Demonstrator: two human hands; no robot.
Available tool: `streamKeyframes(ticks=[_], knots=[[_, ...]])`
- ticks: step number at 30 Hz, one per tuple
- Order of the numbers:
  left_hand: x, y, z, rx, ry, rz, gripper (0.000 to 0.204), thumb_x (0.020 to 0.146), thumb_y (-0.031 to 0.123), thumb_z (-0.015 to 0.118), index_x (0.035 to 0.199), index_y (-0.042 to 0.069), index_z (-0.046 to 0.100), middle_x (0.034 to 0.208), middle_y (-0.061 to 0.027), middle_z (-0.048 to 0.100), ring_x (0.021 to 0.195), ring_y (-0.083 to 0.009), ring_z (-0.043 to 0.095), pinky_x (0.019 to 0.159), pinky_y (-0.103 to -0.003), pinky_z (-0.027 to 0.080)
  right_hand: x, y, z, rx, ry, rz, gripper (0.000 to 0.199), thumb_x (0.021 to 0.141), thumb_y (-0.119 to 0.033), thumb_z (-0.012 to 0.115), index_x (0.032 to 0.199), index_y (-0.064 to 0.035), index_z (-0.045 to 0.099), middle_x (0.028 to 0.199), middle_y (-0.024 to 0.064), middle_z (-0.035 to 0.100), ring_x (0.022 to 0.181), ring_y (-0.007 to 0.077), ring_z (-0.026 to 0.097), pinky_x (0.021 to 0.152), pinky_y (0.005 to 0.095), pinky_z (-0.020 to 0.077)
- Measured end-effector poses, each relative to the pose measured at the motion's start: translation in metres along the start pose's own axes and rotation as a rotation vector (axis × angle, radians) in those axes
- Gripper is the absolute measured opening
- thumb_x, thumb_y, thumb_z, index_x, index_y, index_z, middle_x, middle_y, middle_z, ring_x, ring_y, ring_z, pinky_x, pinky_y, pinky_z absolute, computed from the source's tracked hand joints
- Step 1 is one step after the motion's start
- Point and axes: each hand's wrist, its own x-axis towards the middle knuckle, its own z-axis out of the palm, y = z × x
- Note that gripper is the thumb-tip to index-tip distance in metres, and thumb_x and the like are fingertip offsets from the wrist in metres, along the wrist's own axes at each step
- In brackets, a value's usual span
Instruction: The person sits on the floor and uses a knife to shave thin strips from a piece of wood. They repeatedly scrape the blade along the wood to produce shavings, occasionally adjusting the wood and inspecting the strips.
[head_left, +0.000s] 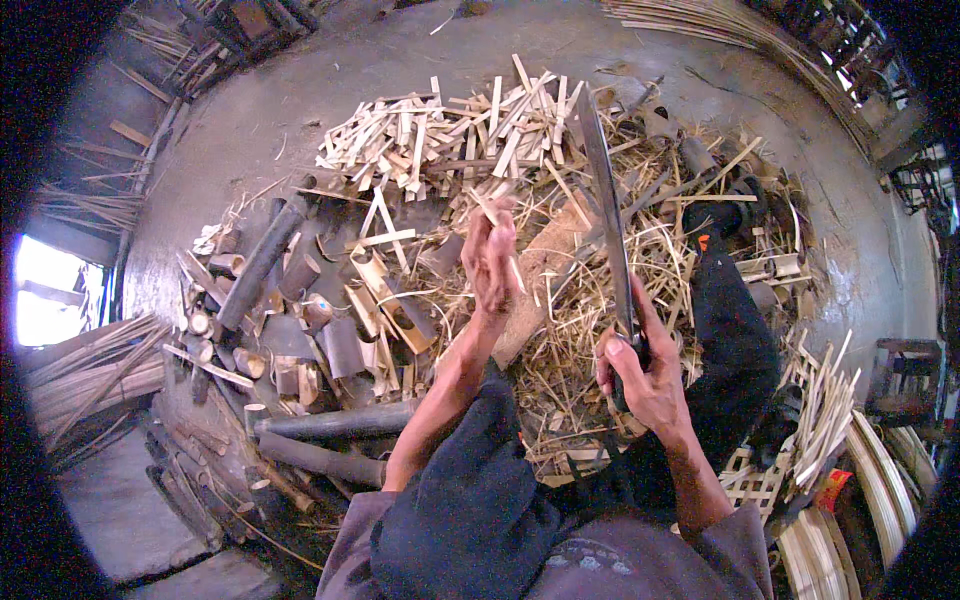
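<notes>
- Grey concrete floor spreads out below, littered with bamboo offcuts; straight edges bow toward the picture's rim.
- Bright daylight comes through an opening at far left; dark frames stand along the upper right edge.
- Bundles of long thin strips curve along the top right, and more strips lie at the left.
- Left hand is raised upright, fingers closed around a thin pale sliver whose top pokes out above the fingertips.
- Right hand is clenched around the handle of a long dark knife; the thumb lies along the handle and the blade points away, up toward the pile.
- The two hands are apart, the sliver just left of the blade.
- A wooden block lies between and beneath the hands, among curled shavings.
- A heap of short flat splits, too many to count, sits beyond the hands.
- Short tube sections and split halves crowd the left side; I cannot count them surely.
- Three longer dark poles show: one slanted at upper left, two lying near the left elbow.
- One woven lattice piece lies by the right forearm.
- Dark cloth covers the knees.
</notes>
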Motion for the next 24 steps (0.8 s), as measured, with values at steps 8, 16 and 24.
streamKeyframes(ticks=[8,16,24], knots=[[-0.018,0.019,0.0,-0.28,-0.22,-0.279,0.021,0.098,0.019,0.044,0.095,0.0,0.054,0.094,-0.0073,0.055,0.083,-0.0115,0.051,0.076,-0.025,0.042,-0.005,-0.038,0.011,0.084,-0.079,0.024,0.057,0.095,-0.015,0.043,0.147,-0.0056,0.022,0.065,0.0012,0.049,0.048,0.0081,0.045,0.044,0.0233,0.0402],[-0.038,0.018,-0.007,-0.487,-0.369,-0.387,0.029,0.1,0.029,0.043,0.093,0.004,0.054,0.084,0.0033,0.048,0.075,-0.0061,0.039,0.068,-0.022,0.034,0.001,-0.05,0.019,0.147,-0.105,0.327,0.043,0.101,-0.041,0.032,0.101,-0.0023,0.05,0.061,0.004,0.047,0.042,0.0102,0.044,0.038,0.0255,0.0392],[-0.05,0.021,-0.001,-0.495,-0.473,-0.449,0.021,0.1,0.025,0.045,0.096,0.007,0.054,0.085,0.0049,0.047,0.07,-0.0034,0.037,0.061,-0.019,0.03,0.002,-0.048,0.021,0.15,-0.113,0.383,0.051,0.1,-0.047,0.034,0.08,-0.0022,0.048,0.057,0.0034,0.046,0.041,0.01,0.045,0.037,0.0261,0.0393]])
